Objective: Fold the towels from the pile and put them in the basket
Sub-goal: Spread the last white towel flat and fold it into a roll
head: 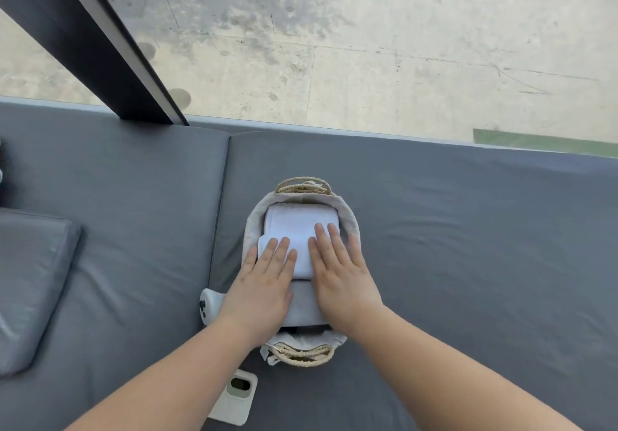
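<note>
An oval woven basket (pixel 351 221) with a pale cloth lining and rope handles sits on the grey cushion in the middle of the view. Folded white towels (pixel 297 220) fill its far half. A folded grey towel (pixel 304 303) lies in its near half. My left hand (pixel 262 283) and my right hand (pixel 341 270) lie flat, palms down, fingers spread, on top of the towels. Both hands press on the towels rather than grip them. No pile of loose towels is in view.
A white phone (pixel 234 397) lies on the cushion near my left forearm. A small white device (pixel 209 303) sits left of the basket. A grey pillow (pixel 30 283) lies at the left. A dark window post (pixel 110 46) rises behind the cushions, with concrete ground beyond the glass.
</note>
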